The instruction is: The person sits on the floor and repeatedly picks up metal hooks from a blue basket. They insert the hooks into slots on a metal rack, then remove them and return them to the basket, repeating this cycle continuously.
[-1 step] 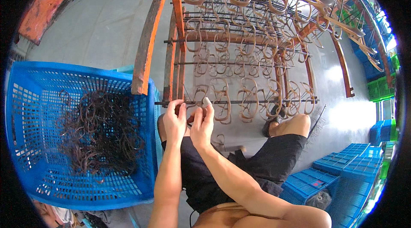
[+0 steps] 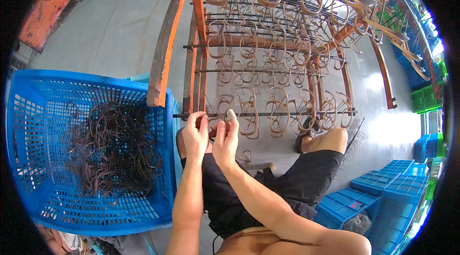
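Note:
My left hand (image 2: 195, 133) is closed, fingertips curled in beside the left end of the lowest dark rod (image 2: 263, 114). Right beside it, my right hand (image 2: 225, 141) is closed too, with a white covering (image 2: 232, 113) on one raised fingertip. A small dark bit shows between the hands, too hidden to name. Just past my fingertips hangs a brown loop-shaped piece (image 2: 224, 103) that looks like a spectacle frame. More such brown spectacle frames (image 2: 248, 120) hang in a row along this rod to the right.
An orange rack (image 2: 197, 25) carries several rods of hanging frames ahead of me. At my left stands a blue plastic basket (image 2: 165, 159) holding tangled thin dark curved pieces (image 2: 115, 144). Blue crates (image 2: 350, 204) stand at the right. My bent knees straddle the space below the rod.

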A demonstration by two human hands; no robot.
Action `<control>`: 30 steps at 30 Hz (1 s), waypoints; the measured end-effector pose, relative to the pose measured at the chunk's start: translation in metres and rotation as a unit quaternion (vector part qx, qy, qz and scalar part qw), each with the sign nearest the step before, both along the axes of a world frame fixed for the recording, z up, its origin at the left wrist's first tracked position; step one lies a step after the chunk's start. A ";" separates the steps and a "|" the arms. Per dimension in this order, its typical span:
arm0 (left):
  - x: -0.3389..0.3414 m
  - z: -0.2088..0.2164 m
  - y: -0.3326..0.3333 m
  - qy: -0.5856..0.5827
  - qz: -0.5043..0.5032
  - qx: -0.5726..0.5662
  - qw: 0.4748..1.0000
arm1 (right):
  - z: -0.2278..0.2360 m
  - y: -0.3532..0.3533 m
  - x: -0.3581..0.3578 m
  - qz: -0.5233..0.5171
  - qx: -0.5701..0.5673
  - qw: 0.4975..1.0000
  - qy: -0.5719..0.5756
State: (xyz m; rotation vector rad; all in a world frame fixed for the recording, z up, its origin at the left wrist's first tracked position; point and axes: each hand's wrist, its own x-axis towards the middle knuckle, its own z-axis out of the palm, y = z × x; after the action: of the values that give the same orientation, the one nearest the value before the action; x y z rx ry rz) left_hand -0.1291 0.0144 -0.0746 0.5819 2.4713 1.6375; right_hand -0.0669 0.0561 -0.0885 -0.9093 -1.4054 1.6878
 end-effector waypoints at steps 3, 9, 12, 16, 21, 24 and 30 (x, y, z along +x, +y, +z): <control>0.000 0.000 0.003 -0.026 0.002 0.027 0.999 | -0.004 0.002 -0.004 -0.019 -0.014 1.000 0.012; 0.003 -0.010 0.007 -0.138 0.033 0.109 0.984 | -0.004 0.012 -0.014 -0.064 0.022 0.994 -0.085; 0.004 -0.004 0.009 -0.172 0.039 0.120 0.977 | -0.002 0.014 -0.013 -0.065 0.024 0.989 -0.131; 0.003 -0.008 0.006 -0.191 0.023 0.142 0.971 | -0.004 0.012 -0.018 -0.083 0.049 0.988 -0.119; 0.004 -0.003 0.002 -0.207 0.001 0.138 0.968 | 0.012 0.011 -0.018 -0.050 -0.044 0.996 -0.059; 0.000 -0.015 -0.006 -0.273 -0.012 0.213 0.938 | 0.012 0.007 -0.018 -0.033 -0.047 0.997 -0.055; -0.003 -0.011 -0.007 -0.266 -0.039 0.213 0.939 | -0.007 0.004 -0.023 -0.037 -0.036 0.997 -0.050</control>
State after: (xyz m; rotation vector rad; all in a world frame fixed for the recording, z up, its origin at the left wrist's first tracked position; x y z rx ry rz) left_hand -0.1325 0.0072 -0.0858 0.2203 1.7076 1.9870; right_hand -0.0898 0.0598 -0.0959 -1.0872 -1.3668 1.6650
